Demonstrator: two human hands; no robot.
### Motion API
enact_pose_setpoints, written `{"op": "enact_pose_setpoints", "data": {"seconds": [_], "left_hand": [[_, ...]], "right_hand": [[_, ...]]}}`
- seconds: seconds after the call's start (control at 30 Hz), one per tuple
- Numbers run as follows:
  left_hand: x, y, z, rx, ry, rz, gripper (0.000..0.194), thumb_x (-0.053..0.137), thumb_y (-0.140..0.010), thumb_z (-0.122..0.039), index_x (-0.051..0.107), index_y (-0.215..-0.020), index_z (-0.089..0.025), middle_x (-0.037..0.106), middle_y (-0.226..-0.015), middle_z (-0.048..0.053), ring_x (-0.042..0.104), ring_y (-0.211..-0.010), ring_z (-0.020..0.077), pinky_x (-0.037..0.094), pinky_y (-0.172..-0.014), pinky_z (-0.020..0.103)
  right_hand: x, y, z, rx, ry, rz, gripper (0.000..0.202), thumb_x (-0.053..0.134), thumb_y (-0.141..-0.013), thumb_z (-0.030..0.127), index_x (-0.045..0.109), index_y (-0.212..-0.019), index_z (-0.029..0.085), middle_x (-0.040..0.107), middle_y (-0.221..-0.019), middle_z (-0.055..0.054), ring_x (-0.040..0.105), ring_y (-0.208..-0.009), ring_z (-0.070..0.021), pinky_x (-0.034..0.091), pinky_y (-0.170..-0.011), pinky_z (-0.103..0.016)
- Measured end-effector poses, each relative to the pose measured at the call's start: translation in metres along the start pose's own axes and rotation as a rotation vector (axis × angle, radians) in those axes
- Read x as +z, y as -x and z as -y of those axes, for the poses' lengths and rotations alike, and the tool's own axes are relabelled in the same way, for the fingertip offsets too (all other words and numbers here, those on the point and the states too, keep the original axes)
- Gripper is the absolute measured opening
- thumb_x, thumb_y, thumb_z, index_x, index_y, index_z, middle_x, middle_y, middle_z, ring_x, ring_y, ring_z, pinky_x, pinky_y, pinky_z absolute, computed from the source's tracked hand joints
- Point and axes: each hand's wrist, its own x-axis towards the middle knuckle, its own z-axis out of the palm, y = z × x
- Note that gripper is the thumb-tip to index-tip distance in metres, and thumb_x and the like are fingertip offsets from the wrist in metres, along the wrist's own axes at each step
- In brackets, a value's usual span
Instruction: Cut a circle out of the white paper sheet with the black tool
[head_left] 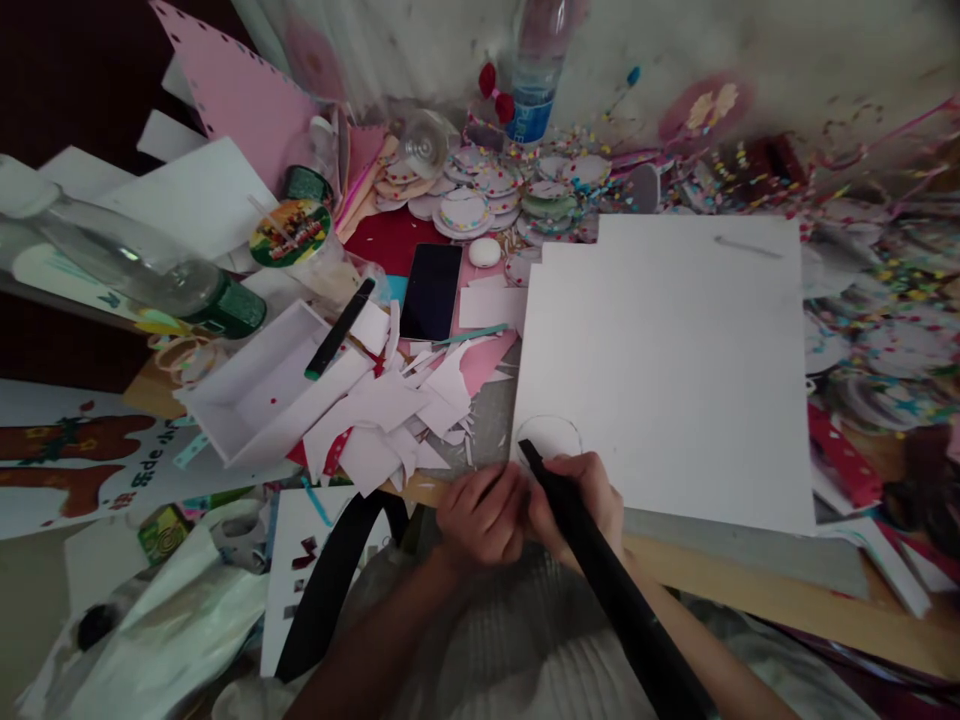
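Where the white sheet (667, 370) reaches the near tabletop (750, 580) edge, a black tool (600, 570) is gripped by the right hand (577, 500), fingers wrapped, tip pointing up-left. The left hand (480, 515), fingers curled, rests alongside. Scraps (390, 420) crowd the left.

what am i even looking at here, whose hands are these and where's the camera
This is one picture from a camera worn on a person's head, looking forward and down at their own two bare hands, so there is no machine here. The right hand holds a long black tool, its tip on a big white sheet beside a faint drawn circle. The left hand rests closed at the sheet's near corner, right beside the other hand. To the left lie white paper scraps, a white tray with a black marker across it, and a dark phone. Decorated round paper pieces and a water bottle sit at the back.
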Motion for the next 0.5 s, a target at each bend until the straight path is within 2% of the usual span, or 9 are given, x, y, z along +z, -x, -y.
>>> {"op": "enact_pose_setpoints", "data": {"seconds": [0.17,0.5], "left_hand": [[0.001,0.002,0.001,0.006,0.012,-0.002,0.028,0.046,-0.084,-0.020,0.069,-0.099,-0.015,0.077,-0.095,0.009,0.070,-0.089,0.0217,0.048,-0.073,0.033],[0.002,0.000,0.000,-0.023,0.025,-0.010,0.027,0.047,-0.082,-0.020,0.069,-0.096,-0.014,0.077,-0.092,0.009,0.069,-0.085,0.0233,0.048,-0.072,0.035]], "right_hand": [[0.003,0.001,-0.001,-0.031,0.025,-0.011,0.026,0.063,-0.080,0.028,0.047,-0.100,0.029,0.065,-0.076,-0.004,0.057,-0.050,-0.0192,0.047,-0.044,-0.033],[0.001,-0.010,0.005,-0.162,0.109,0.065,0.018,0.057,-0.080,0.020,0.045,-0.094,0.023,0.058,-0.068,0.000,0.056,-0.052,-0.0137,0.047,-0.048,-0.023]]}}
